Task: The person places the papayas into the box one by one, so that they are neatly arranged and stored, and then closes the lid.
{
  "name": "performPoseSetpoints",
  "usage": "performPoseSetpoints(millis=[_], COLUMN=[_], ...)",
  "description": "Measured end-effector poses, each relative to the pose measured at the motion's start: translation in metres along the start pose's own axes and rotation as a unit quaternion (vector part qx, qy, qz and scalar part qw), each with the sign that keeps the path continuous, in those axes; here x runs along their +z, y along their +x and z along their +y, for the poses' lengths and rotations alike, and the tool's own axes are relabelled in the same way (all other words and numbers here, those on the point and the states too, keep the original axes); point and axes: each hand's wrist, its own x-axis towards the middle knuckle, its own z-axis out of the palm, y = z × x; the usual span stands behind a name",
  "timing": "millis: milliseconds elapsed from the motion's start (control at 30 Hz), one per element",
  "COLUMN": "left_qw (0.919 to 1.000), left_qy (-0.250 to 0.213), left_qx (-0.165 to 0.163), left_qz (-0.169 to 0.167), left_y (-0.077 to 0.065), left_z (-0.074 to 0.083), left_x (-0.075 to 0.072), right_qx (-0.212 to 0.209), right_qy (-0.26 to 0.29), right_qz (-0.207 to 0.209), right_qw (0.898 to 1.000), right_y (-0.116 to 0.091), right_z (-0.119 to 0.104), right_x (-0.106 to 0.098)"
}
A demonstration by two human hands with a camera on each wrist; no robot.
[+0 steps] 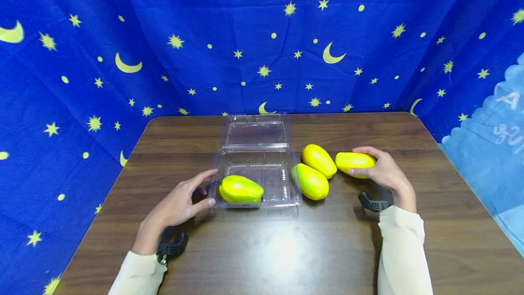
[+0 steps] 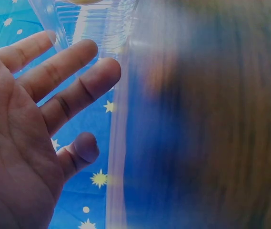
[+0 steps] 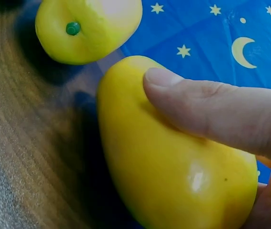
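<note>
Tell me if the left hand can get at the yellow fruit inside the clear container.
Likely yes: the left hand is beside the container, its lid lies open, and nothing covers that fruit.

one fruit (image 1: 241, 189) in container (image 1: 272, 181), front left; lid (image 1: 257, 133) behind; fruit pair (image 1: 313, 183) right, fourth fruit (image 1: 345, 162) farther right.

Starry blue cloth (image 1: 196, 17), brown wooden table (image 1: 327, 245)

There are four yellow fruits (image 1: 241, 189), one clear box (image 1: 266, 172), one lid (image 1: 255, 134), two black wrist devices (image 1: 375, 204), two pale sleeves (image 1: 403, 245) and one bench (image 1: 229, 254).
</note>
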Motion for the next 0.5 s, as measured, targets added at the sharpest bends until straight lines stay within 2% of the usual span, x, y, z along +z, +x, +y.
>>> performPoseSetpoints(millis=[500], left_qw=[1.0], left_qy=[0.0], left_qx=[-0.007], left_qz=[-0.002], left_y=[-0.0002], left_z=[-0.0002], left_x=[-0.0018], right_qx=[0.016], right_qy=[0.01], right_qz=[0.029], right_qw=[0.999], right_y=[-0.0035], right_z=[-0.0057], right_x=[-0.0026])
